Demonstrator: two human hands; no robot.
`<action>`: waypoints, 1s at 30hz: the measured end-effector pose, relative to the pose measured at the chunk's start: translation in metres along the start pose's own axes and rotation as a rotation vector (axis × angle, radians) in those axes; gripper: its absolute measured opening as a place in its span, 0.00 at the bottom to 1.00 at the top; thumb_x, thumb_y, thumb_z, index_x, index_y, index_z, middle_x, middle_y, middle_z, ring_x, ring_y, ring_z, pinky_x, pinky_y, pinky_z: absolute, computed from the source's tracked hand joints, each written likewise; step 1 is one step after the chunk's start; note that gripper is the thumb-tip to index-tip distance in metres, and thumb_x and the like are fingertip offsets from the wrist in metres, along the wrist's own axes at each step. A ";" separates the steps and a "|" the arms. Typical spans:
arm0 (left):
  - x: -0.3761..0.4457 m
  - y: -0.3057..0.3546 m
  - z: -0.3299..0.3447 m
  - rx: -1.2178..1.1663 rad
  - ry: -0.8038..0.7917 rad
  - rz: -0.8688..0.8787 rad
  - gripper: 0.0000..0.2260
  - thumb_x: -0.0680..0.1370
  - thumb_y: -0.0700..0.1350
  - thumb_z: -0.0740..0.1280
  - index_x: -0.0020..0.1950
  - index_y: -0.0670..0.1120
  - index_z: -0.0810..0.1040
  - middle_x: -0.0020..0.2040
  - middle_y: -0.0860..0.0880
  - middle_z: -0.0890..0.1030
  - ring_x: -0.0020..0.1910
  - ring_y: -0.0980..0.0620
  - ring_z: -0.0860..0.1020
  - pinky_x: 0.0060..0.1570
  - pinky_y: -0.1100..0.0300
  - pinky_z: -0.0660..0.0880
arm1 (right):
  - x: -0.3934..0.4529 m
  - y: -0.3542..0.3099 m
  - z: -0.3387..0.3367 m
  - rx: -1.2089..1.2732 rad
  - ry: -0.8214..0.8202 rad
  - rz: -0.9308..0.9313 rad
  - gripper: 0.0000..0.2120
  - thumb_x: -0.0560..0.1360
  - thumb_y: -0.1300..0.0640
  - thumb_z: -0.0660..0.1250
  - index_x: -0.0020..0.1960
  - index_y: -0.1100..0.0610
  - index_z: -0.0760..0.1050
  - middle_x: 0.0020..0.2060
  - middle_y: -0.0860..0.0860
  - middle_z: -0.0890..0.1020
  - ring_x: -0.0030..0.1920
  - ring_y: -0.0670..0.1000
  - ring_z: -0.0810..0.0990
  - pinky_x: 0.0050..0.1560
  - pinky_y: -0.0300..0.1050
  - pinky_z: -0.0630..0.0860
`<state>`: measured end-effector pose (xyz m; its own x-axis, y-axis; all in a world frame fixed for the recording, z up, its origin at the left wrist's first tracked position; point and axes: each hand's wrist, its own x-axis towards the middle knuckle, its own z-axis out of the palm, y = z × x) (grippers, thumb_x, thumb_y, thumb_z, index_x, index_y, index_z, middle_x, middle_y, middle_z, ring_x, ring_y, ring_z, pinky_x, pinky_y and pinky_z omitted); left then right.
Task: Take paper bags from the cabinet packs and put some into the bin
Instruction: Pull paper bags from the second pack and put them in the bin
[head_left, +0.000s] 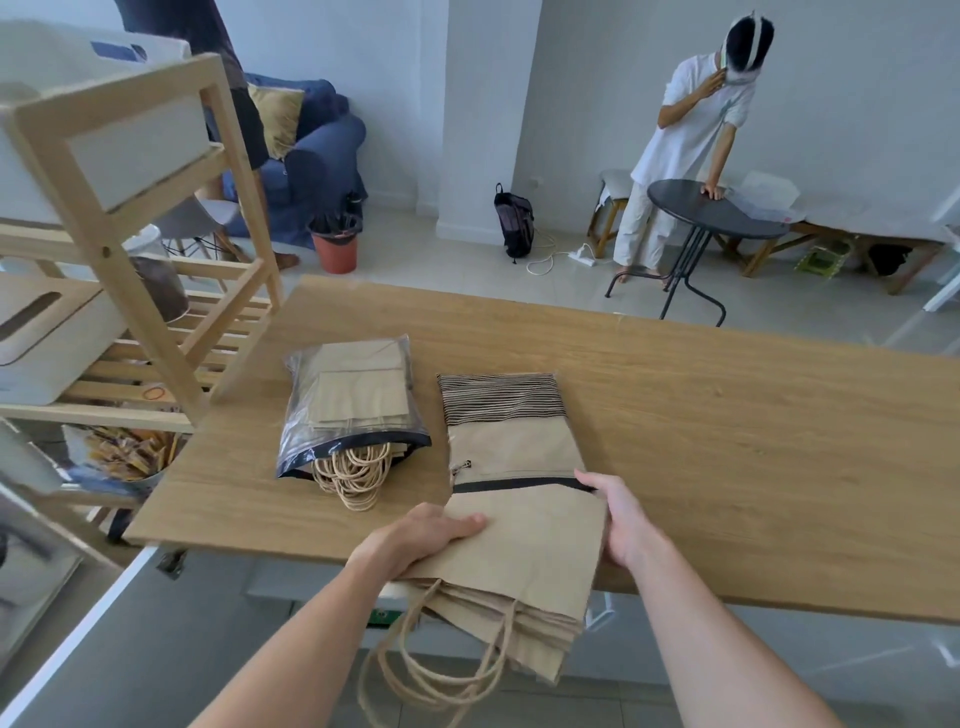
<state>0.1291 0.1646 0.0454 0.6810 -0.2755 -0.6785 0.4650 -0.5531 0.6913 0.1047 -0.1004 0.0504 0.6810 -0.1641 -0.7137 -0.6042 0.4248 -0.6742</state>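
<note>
Two clear zip packs of brown paper bags lie on the wooden table (675, 415). The left pack (353, 410) is open at its near end, with rope handles spilling out. The right pack (511, 436) has its zip end towards me. A stack of paper bags (524, 566) sticks halfway out of it, past the table's front edge, rope handles hanging down. My left hand (431, 535) grips the stack's left edge, fingers on top. My right hand (621, 519) holds the stack's right edge at the pack's mouth.
A wooden shelf unit (119, 249) with white boxes stands at the left. A red-brown bin (336, 244) with a black liner sits on the floor beyond the table. A person leans on a round black table (717, 213) at the back right. A backpack (514, 218) stands by the wall.
</note>
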 end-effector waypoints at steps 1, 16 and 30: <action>-0.003 0.000 -0.004 0.006 -0.049 -0.004 0.26 0.64 0.70 0.73 0.46 0.49 0.79 0.33 0.57 0.85 0.33 0.58 0.84 0.30 0.66 0.76 | -0.001 -0.003 -0.003 -0.015 0.022 -0.004 0.14 0.71 0.54 0.71 0.52 0.62 0.82 0.43 0.58 0.87 0.38 0.58 0.85 0.38 0.46 0.80; -0.012 0.007 0.000 -0.461 -0.419 0.027 0.16 0.80 0.55 0.61 0.47 0.43 0.76 0.34 0.51 0.83 0.31 0.56 0.82 0.33 0.64 0.77 | 0.003 -0.020 -0.027 -0.004 0.258 -0.162 0.03 0.74 0.65 0.65 0.46 0.59 0.72 0.36 0.55 0.75 0.35 0.53 0.77 0.33 0.45 0.73; 0.020 0.027 0.011 -0.589 0.092 0.018 0.25 0.81 0.57 0.60 0.64 0.35 0.76 0.53 0.39 0.83 0.47 0.42 0.82 0.47 0.52 0.79 | -0.054 -0.079 0.112 -0.604 -0.086 -0.283 0.20 0.69 0.60 0.72 0.60 0.61 0.77 0.48 0.58 0.85 0.44 0.57 0.84 0.46 0.48 0.79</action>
<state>0.1485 0.1355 0.0475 0.7255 -0.1965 -0.6595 0.6707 -0.0127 0.7416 0.1619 -0.0250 0.1637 0.8628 -0.1134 -0.4927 -0.5056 -0.2008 -0.8391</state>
